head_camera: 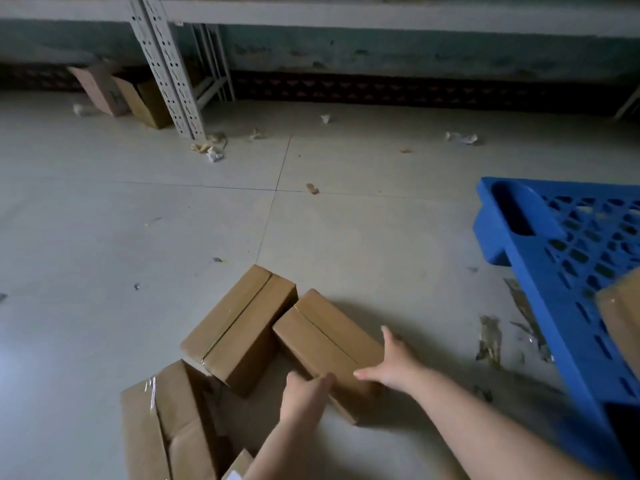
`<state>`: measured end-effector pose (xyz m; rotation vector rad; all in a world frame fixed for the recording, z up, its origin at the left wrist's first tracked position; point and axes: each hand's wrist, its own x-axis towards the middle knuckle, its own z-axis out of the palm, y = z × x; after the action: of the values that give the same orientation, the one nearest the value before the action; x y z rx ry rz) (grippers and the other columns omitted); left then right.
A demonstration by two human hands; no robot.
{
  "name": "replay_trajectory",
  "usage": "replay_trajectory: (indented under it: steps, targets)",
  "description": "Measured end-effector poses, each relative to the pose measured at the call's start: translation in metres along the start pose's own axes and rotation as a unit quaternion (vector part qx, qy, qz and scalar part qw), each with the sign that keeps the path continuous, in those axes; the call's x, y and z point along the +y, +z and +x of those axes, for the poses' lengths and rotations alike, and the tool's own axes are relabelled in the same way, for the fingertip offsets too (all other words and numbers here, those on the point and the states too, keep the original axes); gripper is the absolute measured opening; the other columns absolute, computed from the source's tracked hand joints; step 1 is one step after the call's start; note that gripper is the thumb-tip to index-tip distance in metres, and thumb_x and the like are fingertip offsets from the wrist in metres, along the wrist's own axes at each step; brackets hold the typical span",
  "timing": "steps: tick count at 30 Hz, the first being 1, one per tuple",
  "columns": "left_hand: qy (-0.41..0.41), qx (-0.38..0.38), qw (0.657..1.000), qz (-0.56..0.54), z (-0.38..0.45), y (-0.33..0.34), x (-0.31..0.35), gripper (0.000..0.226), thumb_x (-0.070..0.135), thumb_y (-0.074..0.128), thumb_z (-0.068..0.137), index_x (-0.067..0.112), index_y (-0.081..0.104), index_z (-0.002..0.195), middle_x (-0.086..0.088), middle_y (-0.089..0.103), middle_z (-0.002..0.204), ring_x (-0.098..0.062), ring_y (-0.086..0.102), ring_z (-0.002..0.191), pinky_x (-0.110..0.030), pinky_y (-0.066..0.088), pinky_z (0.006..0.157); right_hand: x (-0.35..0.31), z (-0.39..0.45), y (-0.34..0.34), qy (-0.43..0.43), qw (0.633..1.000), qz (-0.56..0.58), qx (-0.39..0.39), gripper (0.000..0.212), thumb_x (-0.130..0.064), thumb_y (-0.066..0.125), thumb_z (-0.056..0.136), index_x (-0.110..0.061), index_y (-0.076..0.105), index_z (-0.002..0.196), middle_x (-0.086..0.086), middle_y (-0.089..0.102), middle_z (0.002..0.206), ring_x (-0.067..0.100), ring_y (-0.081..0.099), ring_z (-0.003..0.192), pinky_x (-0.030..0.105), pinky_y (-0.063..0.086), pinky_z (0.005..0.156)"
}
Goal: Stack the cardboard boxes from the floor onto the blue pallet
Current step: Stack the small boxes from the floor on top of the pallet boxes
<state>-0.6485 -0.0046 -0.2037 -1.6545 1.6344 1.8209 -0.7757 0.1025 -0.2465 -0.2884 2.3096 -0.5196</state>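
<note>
Pale tiled floor [104,220] carries everything. Spread fingers of the right hand [394,362] and left hand [304,393] flank the near end of a sealed cardboard box [325,337], not yet clamped. It looks rigid, light; grip opposite sides. Blue pallet [554,271] lies right.

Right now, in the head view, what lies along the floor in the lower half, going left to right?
Opened cardboard box → sealed box → box being grasped by both hands → torn tape scraps → blue pallet.
</note>
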Motion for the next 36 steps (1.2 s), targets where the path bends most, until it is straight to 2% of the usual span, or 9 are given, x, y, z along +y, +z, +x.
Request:
replay_trajectory:
  steps: [4, 7, 10, 16, 19, 22, 26, 32, 36]
  targets:
    - [-0.043, -0.037, 0.998, -0.022, 0.007, 0.016, -0.009, 0.057, 0.025, 0.058, 0.086, 0.011, 0.036, 0.136, -0.01, 0.052, 0.124, -0.025, 0.05, 0.108, -0.032, 0.038, 0.088, 0.015, 0.001, 0.014, 0.045, 0.994, 0.078, -0.056, 0.107, -0.05, 0.08, 0.062, -0.009, 0.027, 0.144, 0.009, 0.041, 0.146, 0.026, 0.041, 0.132, 0.035, 0.036, 0.107]
    - [0.0, -0.035, 0.999, -0.035, -0.001, 0.017, -0.004, 0.043, 0.023, 0.056, 0.085, 0.018, 0.048, 0.127, 0.0, 0.055, 0.1, -0.015, 0.051, 0.084, -0.031, 0.04, 0.075, 0.013, -0.009, 0.02, 0.027, 0.992, 0.125, 0.0, 0.068, -0.041, 0.083, 0.058, -0.017, 0.055, 0.114, 0.007, 0.063, 0.121, 0.023, 0.059, 0.11, 0.038, 0.047, 0.097]
    - [0.026, -0.033, 0.996, -0.073, -0.02, 0.013, 0.017, 0.035, 0.02, 0.056, 0.085, 0.02, 0.052, 0.12, -0.004, 0.062, 0.098, -0.019, 0.059, 0.083, -0.03, 0.045, 0.061, 0.002, -0.027, 0.013, 0.028, 0.978, 0.205, 0.024, 0.051, -0.039, 0.081, 0.057, -0.019, 0.06, 0.098, 0.004, 0.069, 0.104, 0.021, 0.064, 0.096, 0.038, 0.052, 0.089]
    - [0.167, -0.048, 0.98, -0.096, -0.089, 0.023, 0.092, 0.024, 0.014, 0.058, 0.082, 0.027, 0.056, 0.102, -0.011, 0.068, 0.098, -0.03, 0.067, 0.084, -0.054, 0.055, 0.08, -0.031, -0.09, -0.07, -0.017, 0.933, 0.327, 0.152, 0.037, -0.044, 0.077, 0.068, -0.023, 0.062, 0.094, -0.005, 0.069, 0.092, 0.016, 0.065, 0.087, 0.028, 0.053, 0.075]
    - [0.265, -0.072, 0.959, -0.072, -0.141, 0.049, 0.149, 0.034, 0.014, 0.06, 0.082, 0.028, 0.054, 0.111, -0.008, 0.068, 0.102, -0.024, 0.068, 0.083, -0.041, 0.058, 0.072, -0.039, -0.133, -0.142, -0.062, 0.893, 0.369, 0.25, 0.028, -0.04, 0.073, 0.074, -0.027, 0.059, 0.094, -0.011, 0.066, 0.087, 0.014, 0.064, 0.088, 0.023, 0.05, 0.072]
    - [0.351, -0.135, 0.925, -0.056, -0.205, 0.092, 0.204, 0.031, 0.016, 0.06, 0.084, 0.036, 0.052, 0.107, 0.0, 0.067, 0.096, -0.016, 0.066, 0.079, -0.026, 0.055, 0.055, -0.03, -0.183, -0.22, -0.08, 0.851, 0.396, 0.335, 0.044, -0.046, 0.07, 0.076, -0.029, 0.056, 0.115, -0.009, 0.064, 0.103, 0.01, 0.06, 0.094, 0.023, 0.049, 0.081]
    - [0.451, -0.221, 0.864, -0.043, -0.304, 0.161, 0.24, 0.038, 0.015, 0.06, 0.082, 0.031, 0.055, 0.116, -0.004, 0.064, 0.109, -0.021, 0.065, 0.095, -0.041, 0.057, 0.078, 0.01, -0.264, -0.313, -0.097, 0.775, 0.437, 0.447, 0.052, -0.049, 0.073, 0.069, -0.029, 0.058, 0.115, -0.004, 0.065, 0.11, 0.013, 0.061, 0.098, 0.032, 0.053, 0.085]
    - [0.474, -0.383, 0.793, -0.006, -0.444, 0.264, 0.23, 0.024, 0.023, 0.058, 0.084, 0.046, 0.056, 0.083, 0.012, 0.067, 0.089, -0.01, 0.066, 0.079, -0.028, 0.051, 0.058, 0.104, -0.391, -0.385, -0.073, 0.662, 0.453, 0.593, 0.059, -0.048, 0.075, 0.07, -0.027, 0.056, 0.121, -0.003, 0.062, 0.116, 0.017, 0.06, 0.104, 0.038, 0.053, 0.09]
    - [0.46, -0.455, 0.763, 0.02, -0.517, 0.315, 0.196, 0.026, 0.026, 0.056, 0.086, 0.043, 0.054, 0.105, 0.016, 0.063, 0.09, -0.005, 0.06, 0.076, -0.024, 0.045, 0.052, 0.164, -0.463, -0.393, -0.035, 0.607, 0.427, 0.67, 0.055, -0.048, 0.073, 0.072, -0.031, 0.056, 0.121, -0.006, 0.059, 0.116, 0.016, 0.058, 0.107, 0.035, 0.052, 0.09]
